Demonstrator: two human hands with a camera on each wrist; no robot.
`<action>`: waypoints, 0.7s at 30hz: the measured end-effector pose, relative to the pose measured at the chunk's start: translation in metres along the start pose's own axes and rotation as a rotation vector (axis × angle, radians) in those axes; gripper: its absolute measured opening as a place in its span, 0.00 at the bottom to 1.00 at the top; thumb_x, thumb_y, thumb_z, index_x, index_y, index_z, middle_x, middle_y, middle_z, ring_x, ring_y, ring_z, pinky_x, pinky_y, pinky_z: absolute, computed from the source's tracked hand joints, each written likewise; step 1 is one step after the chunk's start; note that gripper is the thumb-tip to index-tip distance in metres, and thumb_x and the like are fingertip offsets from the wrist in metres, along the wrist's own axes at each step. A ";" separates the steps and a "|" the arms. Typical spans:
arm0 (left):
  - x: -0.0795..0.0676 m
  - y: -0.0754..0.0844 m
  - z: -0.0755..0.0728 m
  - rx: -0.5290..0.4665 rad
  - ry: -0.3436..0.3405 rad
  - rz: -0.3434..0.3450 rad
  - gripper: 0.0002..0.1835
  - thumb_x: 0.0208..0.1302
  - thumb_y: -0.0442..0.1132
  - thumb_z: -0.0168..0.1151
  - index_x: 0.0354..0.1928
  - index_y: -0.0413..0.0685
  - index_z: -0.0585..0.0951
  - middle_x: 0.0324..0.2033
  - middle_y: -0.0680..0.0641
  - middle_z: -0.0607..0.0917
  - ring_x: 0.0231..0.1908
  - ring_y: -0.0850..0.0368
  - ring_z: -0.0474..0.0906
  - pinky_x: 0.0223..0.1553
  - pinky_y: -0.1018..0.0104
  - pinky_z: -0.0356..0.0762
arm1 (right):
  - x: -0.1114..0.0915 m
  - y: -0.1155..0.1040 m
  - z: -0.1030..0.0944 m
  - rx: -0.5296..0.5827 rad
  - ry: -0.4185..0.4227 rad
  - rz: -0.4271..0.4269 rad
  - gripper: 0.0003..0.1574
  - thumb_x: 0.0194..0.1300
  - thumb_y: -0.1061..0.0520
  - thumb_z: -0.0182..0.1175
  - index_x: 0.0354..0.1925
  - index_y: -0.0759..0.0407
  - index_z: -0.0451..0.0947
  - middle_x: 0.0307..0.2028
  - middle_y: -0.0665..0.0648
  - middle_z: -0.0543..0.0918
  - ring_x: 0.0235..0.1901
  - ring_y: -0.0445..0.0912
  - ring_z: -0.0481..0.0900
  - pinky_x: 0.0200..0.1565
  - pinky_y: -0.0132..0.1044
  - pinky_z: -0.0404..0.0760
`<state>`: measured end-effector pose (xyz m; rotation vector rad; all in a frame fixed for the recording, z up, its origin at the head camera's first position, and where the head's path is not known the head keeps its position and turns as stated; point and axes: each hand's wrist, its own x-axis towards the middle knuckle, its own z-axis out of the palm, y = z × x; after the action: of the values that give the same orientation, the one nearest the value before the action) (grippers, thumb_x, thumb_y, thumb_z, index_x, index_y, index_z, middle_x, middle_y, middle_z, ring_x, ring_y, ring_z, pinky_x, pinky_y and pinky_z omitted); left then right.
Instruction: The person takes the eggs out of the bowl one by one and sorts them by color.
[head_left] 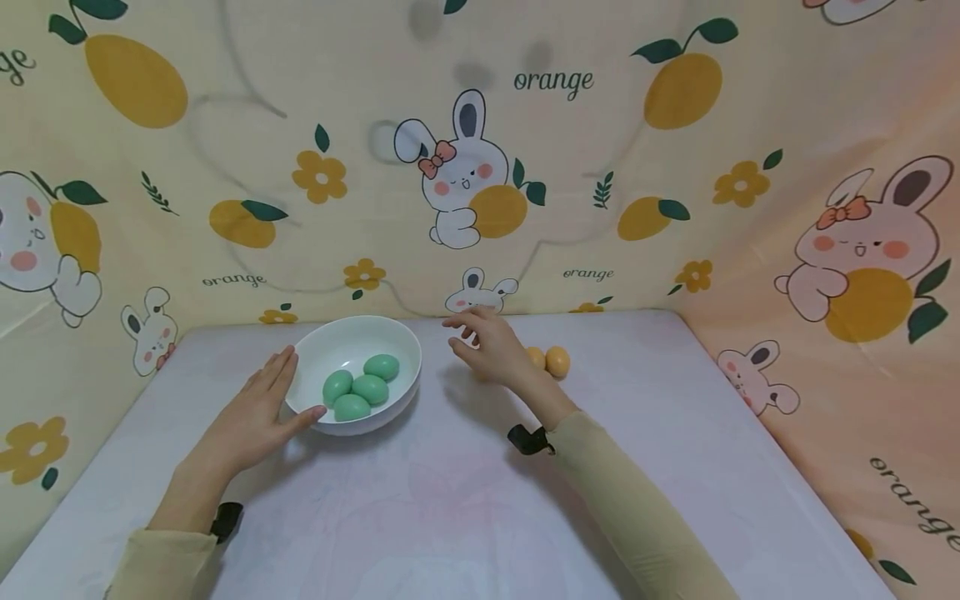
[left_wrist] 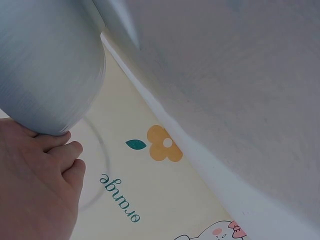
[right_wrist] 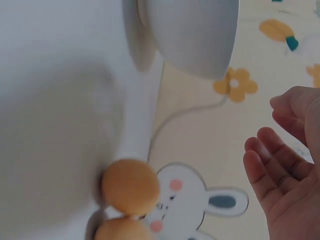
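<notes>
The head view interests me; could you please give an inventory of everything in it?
Table: one, white, foreground.
Backdrop: one, cream, behind and beside the table.
Printed rabbits, fruit and flowers: several each, white and orange-yellow, backdrop.
Bowl: one, white, on the table, left of centre.
Egg-shaped pieces: four visible, green, in the bowl.
Rounded pieces: two visible, orange, right of the bowl.
Wrist devices: two, black, one per wrist.
Sleeves: two, beige, lower left and right.
Left hand: one, bare, against the bowl.
Right hand: one, bare, above the table.

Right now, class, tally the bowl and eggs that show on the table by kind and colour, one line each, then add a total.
White bowl: 1
Green eggs: 4
Orange eggs: 2
Total: 7
</notes>
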<state>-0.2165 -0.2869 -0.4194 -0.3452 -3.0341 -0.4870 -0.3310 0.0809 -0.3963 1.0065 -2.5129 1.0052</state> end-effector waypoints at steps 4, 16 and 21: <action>0.000 -0.001 0.000 0.004 0.000 0.001 0.59 0.71 0.69 0.57 0.80 0.29 0.46 0.81 0.30 0.46 0.80 0.30 0.42 0.77 0.32 0.47 | 0.011 -0.011 0.008 -0.025 -0.065 -0.030 0.18 0.72 0.60 0.65 0.58 0.58 0.83 0.52 0.58 0.82 0.44 0.49 0.82 0.44 0.36 0.85; 0.001 -0.004 0.001 0.002 0.003 0.019 0.60 0.71 0.72 0.54 0.81 0.30 0.45 0.81 0.31 0.45 0.80 0.30 0.42 0.77 0.33 0.48 | 0.044 -0.041 0.038 -0.053 -0.291 -0.102 0.20 0.74 0.57 0.64 0.62 0.57 0.82 0.56 0.55 0.81 0.49 0.49 0.82 0.47 0.30 0.82; 0.000 -0.003 0.000 0.004 0.012 0.018 0.59 0.71 0.71 0.55 0.80 0.29 0.47 0.81 0.31 0.47 0.80 0.30 0.43 0.77 0.32 0.49 | 0.059 -0.050 0.051 -0.055 -0.432 -0.121 0.20 0.74 0.57 0.63 0.62 0.58 0.83 0.55 0.56 0.84 0.48 0.46 0.82 0.48 0.29 0.80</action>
<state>-0.2174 -0.2900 -0.4201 -0.3682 -3.0168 -0.4794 -0.3393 -0.0099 -0.3810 1.4727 -2.7475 0.7412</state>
